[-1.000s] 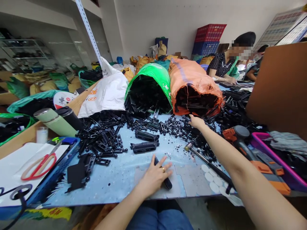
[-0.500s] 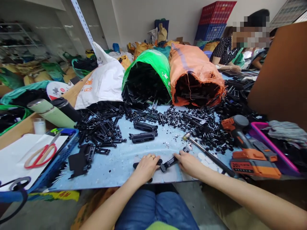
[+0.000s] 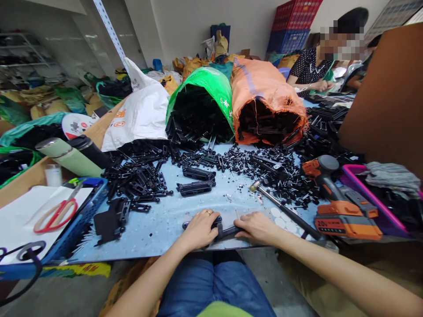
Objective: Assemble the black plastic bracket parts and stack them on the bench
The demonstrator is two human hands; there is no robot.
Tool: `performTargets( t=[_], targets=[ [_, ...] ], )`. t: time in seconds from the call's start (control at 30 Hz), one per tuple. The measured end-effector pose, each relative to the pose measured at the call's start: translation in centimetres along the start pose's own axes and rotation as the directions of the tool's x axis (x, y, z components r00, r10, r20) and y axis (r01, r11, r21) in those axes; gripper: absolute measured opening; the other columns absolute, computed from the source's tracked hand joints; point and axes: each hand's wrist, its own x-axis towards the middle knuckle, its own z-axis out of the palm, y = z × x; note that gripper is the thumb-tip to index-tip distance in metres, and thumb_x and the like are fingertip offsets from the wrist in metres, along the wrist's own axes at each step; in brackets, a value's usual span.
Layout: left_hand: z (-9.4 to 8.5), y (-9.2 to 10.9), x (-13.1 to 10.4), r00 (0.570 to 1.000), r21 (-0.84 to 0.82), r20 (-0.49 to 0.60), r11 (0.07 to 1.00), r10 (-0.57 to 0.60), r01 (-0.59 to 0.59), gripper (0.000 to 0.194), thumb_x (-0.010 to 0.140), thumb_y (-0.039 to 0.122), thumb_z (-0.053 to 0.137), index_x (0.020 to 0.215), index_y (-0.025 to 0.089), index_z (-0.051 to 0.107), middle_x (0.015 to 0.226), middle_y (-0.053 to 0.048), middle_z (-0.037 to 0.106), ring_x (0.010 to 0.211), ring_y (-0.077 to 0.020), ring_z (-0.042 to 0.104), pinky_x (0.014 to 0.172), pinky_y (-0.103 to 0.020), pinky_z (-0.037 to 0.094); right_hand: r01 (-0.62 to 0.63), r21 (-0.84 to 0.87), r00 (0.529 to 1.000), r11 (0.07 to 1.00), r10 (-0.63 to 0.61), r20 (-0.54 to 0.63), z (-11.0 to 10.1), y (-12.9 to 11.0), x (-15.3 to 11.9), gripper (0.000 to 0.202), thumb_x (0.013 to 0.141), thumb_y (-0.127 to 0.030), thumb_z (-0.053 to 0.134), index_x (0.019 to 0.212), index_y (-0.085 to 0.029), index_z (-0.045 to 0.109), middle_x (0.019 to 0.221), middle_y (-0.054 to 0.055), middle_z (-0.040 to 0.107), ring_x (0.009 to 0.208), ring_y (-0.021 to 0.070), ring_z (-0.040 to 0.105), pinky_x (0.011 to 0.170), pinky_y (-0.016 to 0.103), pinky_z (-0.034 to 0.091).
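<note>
Near the table's front edge, my left hand (image 3: 201, 229) is closed over the left part of a black jointed plastic piece (image 3: 228, 230). The fingers of my right hand (image 3: 256, 226) are bent round the right end of the same piece, which lies low against the table. Just beyond my hands, two black assembled arms (image 3: 195, 188) lie side by side. A hammer (image 3: 284, 209) rests to the right of my right hand, beside some white round discs (image 3: 284, 220). My palms hide much of the black piece.
Black parts (image 3: 139, 176) and screws are heaped along the back, before white, green and orange sacks (image 3: 267, 83). A cordless drill (image 3: 343, 207) lies right; a blue basket (image 3: 102, 187) with scissors (image 3: 56, 215) stands left. A person (image 3: 310, 70) sits at the back right.
The black piece has turned flatter and nearer the table edge. My right hand has moved slightly toward me along with it. The other person's hands have risen from the table.
</note>
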Motion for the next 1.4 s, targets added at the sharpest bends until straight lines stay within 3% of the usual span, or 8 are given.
performTargets(
  t=[0.2, 0.47, 0.67, 0.8, 0.93, 1.1, 1.23, 1.4],
  targets=[
    [0.3, 0.3, -0.3, 0.995, 0.024, -0.095, 1.0, 0.019, -0.016, 0.064, 0.065, 0.063, 0.061, 0.111, 0.02, 0.047, 0.103, -0.007, 0.054, 0.098, -0.0275, 0.049, 0.086, -0.04, 0.039, -0.093, -0.036, 0.995, 0.995, 0.091, -0.037, -0.3, -1.0, -0.3, 0.041, 0.091, -0.053, 0.029, 0.092, -0.02, 0.053, 0.075, 0.005, 0.062, 0.063, 0.0174, 0.059, 0.052, 0.025, 0.026],
    [1.4, -0.1, -0.9, 0.978, 0.02, -0.194, 0.997, 0.071, -0.068, 0.044, 0.075, 0.056, 0.055, 0.099, 0.019, 0.049, 0.09, -0.006, 0.057, 0.085, -0.023, 0.054, 0.072, -0.033, 0.041, -0.13, -0.107, 0.986, 0.986, 0.116, -0.121, -2.2, -2.4, -0.6, 0.034, 0.092, -0.046, 0.032, 0.101, -0.021, 0.053, 0.081, 0.008, 0.06, 0.068, 0.0194, 0.057, 0.061, 0.029, 0.032],
    [1.2, 0.2, -0.8, 0.984, 0.041, -0.168, 0.998, 0.059, -0.053, 0.047, 0.073, 0.06, 0.055, 0.095, 0.019, 0.05, 0.086, -0.005, 0.057, 0.082, -0.0225, 0.054, 0.069, -0.032, 0.042, -0.058, -0.106, 0.991, 0.993, 0.045, -0.126, -2.5, -0.8, -0.2, 0.032, 0.091, -0.047, 0.036, 0.095, -0.02, 0.054, 0.08, 0.006, 0.058, 0.067, 0.0173, 0.054, 0.061, 0.028, 0.029],
    [-0.7, 1.0, 4.5, 0.983, 0.105, -0.164, 0.992, 0.084, -0.067, 0.049, 0.08, 0.057, 0.048, 0.111, 0.019, 0.047, 0.107, -0.008, 0.055, 0.103, -0.0245, 0.048, 0.084, -0.035, 0.041, -0.016, -0.064, 0.983, 0.998, 0.004, -0.182, -1.0, 1.6, -0.6, 0.036, 0.09, -0.05, 0.037, 0.087, -0.019, 0.055, 0.084, 0.005, 0.058, 0.076, 0.0187, 0.052, 0.067, 0.03, 0.03],
    [-2.9, 0.7, 14.1, 0.957, 0.14, -0.266, 0.978, -0.113, 0.154, 0.025, 0.089, 0.022, 0.038, 0.109, 0.013, 0.05, 0.107, -0.014, 0.055, 0.106, -0.0245, 0.047, 0.088, -0.037, 0.038, -0.058, -0.002, 0.969, 0.998, 0.056, -0.241, 0.8, 2.4, -1.7, 0.035, 0.091, -0.047, 0.037, 0.091, -0.018, 0.056, 0.086, 0.006, 0.057, 0.08, 0.0189, 0.05, 0.072, 0.032, 0.03],
    [-2.0, 0.3, 22.0, 0.949, 0.082, -0.259, 0.974, -0.183, 0.21, 0.023, 0.084, 0.019, 0.05, 0.103, 0.007, 0.055, 0.106, -0.017, 0.056, 0.102, -0.0253, 0.051, 0.084, -0.037, 0.043, -0.081, 0.089, 0.961, 0.993, 0.101, -0.256, 2.1, 1.5, -2.9, 0.033, 0.09, -0.046, 0.04, 0.096, -0.018, 0.056, 0.083, 0.005, 0.058, 0.08, 0.0183, 0.051, 0.073, 0.032, 0.032],
    [-0.1, 0.8, 23.6, 0.95, 0.019, -0.22, 0.973, -0.221, 0.231, 0.018, 0.086, 0.023, 0.052, 0.096, 0.01, 0.057, 0.099, -0.008, 0.059, 0.092, -0.0187, 0.057, 0.082, -0.039, 0.046, -0.178, 0.089, 0.93, 0.98, 0.197, -0.311, 0.7, 3.6, -1.5, 0.032, 0.091, -0.044, 0.038, 0.103, -0.019, 0.055, 0.096, 0.007, 0.059, 0.088, 0.0187, 0.051, 0.077, 0.031, 0.034],
    [-0.5, 1.2, 19.5, 0.945, -0.075, -0.279, 0.985, -0.169, 0.154, 0.015, 0.082, 0.01, 0.049, 0.091, 0.01, 0.061, 0.101, -0.011, 0.058, 0.093, -0.0192, 0.058, 0.083, -0.032, 0.046, -0.605, 0.027, 0.747, 0.796, 0.579, -0.326, -2.0, 10.2, 3.9, 0.021, 0.09, -0.022, 0.041, 0.1, -0.015, 0.056, 0.098, 0.013, 0.059, 0.097, 0.0244, 0.05, 0.077, 0.032, 0.034]
  ],
)
